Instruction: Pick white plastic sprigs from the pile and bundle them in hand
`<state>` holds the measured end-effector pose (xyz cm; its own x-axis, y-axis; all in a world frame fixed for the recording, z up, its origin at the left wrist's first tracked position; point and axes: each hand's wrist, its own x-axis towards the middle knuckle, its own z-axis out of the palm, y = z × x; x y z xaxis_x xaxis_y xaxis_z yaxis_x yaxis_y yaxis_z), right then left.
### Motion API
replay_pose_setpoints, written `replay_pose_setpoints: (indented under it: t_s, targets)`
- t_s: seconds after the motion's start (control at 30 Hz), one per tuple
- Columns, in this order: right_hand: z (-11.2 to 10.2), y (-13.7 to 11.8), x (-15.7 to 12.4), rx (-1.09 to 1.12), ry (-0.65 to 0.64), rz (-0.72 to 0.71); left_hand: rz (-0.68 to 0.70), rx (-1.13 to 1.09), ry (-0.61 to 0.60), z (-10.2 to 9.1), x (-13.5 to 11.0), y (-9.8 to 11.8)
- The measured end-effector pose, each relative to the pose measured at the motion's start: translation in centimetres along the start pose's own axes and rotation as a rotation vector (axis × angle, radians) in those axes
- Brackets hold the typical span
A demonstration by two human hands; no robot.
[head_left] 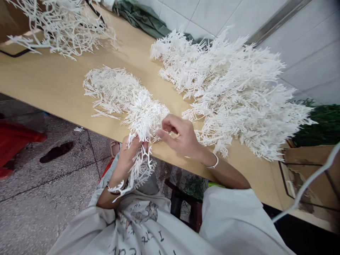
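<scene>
My left hand [129, 154] is closed around the stems of a white branching plastic sprig [142, 161] at the table's front edge. Its forked ends hang down over my wrist. Just behind that hand, a long heap of white plastic sprigs [114, 86] stretches away to the left across the table. My right hand [183, 136] is beside the heap's near end, fingers curled and thumb drawn toward the forefinger. Whatever lies between those fingertips, if anything, is too small to make out.
A larger mound of white sprigs [236, 95] fills the right of the wooden table [132, 46]. Looser white branches [69, 28] lie back left. Dark green cloth [143, 17] runs along the tiled wall. A cardboard box [310, 177] and greenery [318, 124] are at right, a red stool [16, 145] at left.
</scene>
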<state>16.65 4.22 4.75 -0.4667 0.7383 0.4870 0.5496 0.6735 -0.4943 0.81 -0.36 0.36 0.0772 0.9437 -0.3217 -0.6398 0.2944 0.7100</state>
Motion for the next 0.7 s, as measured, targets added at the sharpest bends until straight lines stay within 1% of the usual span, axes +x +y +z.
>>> replay_pose_setpoints:
  t_s: [0.07,0.1,0.13,0.17,0.23,0.33,0.47,0.53,0.63,0.7]
  targets:
    - [0.1,-1.1,-0.4,0.116,-0.091,-0.001,0.096,0.166,0.134,-0.4,-0.2,-0.6]
    - [0.2,-1.5,-0.6,0.148,-0.117,0.016,0.147,0.251,0.181,-0.6,-0.3,-0.9]
    - [0.2,-1.9,-0.7,0.167,-0.130,0.041,0.181,0.318,0.200,-0.8,-0.2,-1.1]
    - [0.3,-2.1,-0.8,0.181,-0.144,0.072,0.190,0.356,0.180,-0.9,-0.2,-1.3]
    - [0.2,-2.4,-0.8,0.227,-0.201,0.130,0.157,0.366,0.105,-1.1,-0.1,-1.5]
    - [0.2,-2.4,-0.8,0.353,-0.310,0.152,0.112,0.275,0.028,-0.7,-0.2,-0.9]
    - [0.5,-2.2,-1.0,0.429,-0.290,0.102,0.068,0.097,-0.092,-0.1,-0.5,0.1]
    - [0.6,-2.2,-1.1,0.431,-0.288,0.096,0.054,0.053,-0.136,0.0,-0.6,0.3]
    - [0.6,-2.3,-1.2,0.405,-0.293,0.090,0.066,0.108,-0.148,-0.2,-0.6,0.1]
    - [0.5,-2.3,-1.2,0.390,-0.298,0.094,0.120,0.199,-0.129,-0.4,-0.6,-0.1]
